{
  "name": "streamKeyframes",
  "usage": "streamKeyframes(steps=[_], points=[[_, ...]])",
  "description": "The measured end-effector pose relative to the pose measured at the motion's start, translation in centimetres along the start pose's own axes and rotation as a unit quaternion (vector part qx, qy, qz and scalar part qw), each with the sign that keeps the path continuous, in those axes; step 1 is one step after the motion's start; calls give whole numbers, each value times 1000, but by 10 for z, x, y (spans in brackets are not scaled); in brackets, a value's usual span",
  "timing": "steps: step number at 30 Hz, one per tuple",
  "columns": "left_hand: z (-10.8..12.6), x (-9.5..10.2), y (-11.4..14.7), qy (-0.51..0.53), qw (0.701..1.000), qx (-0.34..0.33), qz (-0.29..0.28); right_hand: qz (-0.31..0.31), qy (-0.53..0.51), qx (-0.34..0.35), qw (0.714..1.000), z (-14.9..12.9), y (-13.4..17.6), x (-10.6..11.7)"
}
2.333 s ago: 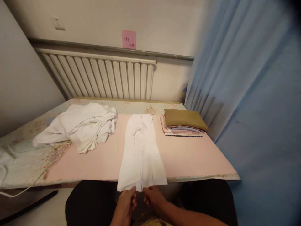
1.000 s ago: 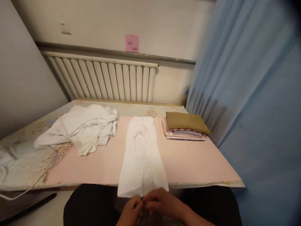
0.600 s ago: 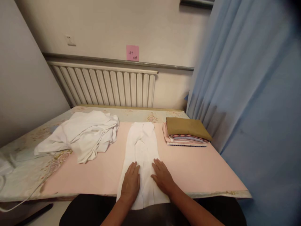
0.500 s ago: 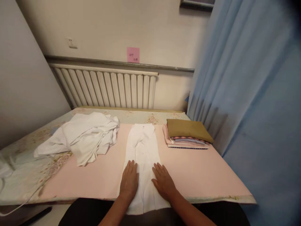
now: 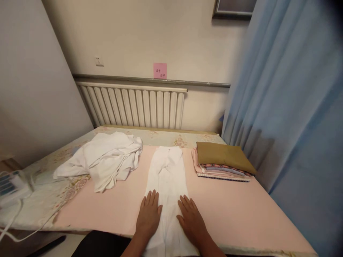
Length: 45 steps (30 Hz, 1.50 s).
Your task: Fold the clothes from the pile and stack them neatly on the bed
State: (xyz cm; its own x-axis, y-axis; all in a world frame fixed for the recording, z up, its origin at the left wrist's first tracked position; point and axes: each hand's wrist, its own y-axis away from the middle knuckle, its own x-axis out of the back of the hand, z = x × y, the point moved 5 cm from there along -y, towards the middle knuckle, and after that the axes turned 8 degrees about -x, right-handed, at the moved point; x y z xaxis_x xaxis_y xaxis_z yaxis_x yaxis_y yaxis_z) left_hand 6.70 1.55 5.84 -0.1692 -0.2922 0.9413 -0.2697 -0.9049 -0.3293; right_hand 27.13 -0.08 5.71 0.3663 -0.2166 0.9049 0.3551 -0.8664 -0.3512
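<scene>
1. Trousers (image 5: 170, 178) lie flat on the pink mat (image 5: 227, 207), in the middle, between the heap (image 5: 112, 153) of white cloth and the stack (image 5: 225, 155) of folded cloth.
2. Their long axis runs almost straight away from the person, towards the wall: waist at the far end, legs pointing back to the person. The legs reach the near edge of the mat and run out at the bottom of the view, so the hems cannot be made out.
3. They are plain white, narrowest at the waist and wider down the legs. The two legs lie side by side, with a lengthwise line between them. Small creases gather near the crotch, and a tiny dark mark shows at the middle of the waistband.
4. The left hand (image 5: 149, 216) rests palm down on the left leg, near its outer edge, fingers straight and close together, thumb held out a little.
5. The right hand (image 5: 191, 221) lies palm down on the other leg, also near the outer edge, its fingers slightly spread and the thumb apart. Neither hand pinches the fabric.
6. The heap is rumpled; the stack is neat, with an olive piece on top.
7. Under the mat is a floral cloth (image 5: 160, 135). Beyond it stands a radiator (image 5: 144, 107), and a blue curtain (image 5: 281, 89) hangs at the right.
</scene>
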Motion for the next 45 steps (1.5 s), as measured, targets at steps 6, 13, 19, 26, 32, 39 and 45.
streamKeyframes(steps=[6, 13, 19, 26, 32, 39, 45], points=[[1, 5, 0, 8, 1000, 1, 7, 4, -3, 6, 1000, 2, 1, -1], [1, 5, 0, -20, 1000, -5, 10, 36, 11, 15, 999, 3, 2, -5], [1, 5, 2, -54, 998, -18, 33, 64, 28, 22, 997, 3, 3, -5], [-1, 3, 3, -56, 997, -25, 51, 59, 48, 29, 997, 2, 3, -4], [0, 3, 3, -47, 998, -20, 35, 59, 39, 26, 997, 3, 3, -4], [-6, 1, 0, -6, 1000, -2, 3, 84, 16, 2, 996, 1, 2, -4], [5, 1, -22, 4, 999, 36, -33, 86, 12, -7, 996, -1, 1, -4]])
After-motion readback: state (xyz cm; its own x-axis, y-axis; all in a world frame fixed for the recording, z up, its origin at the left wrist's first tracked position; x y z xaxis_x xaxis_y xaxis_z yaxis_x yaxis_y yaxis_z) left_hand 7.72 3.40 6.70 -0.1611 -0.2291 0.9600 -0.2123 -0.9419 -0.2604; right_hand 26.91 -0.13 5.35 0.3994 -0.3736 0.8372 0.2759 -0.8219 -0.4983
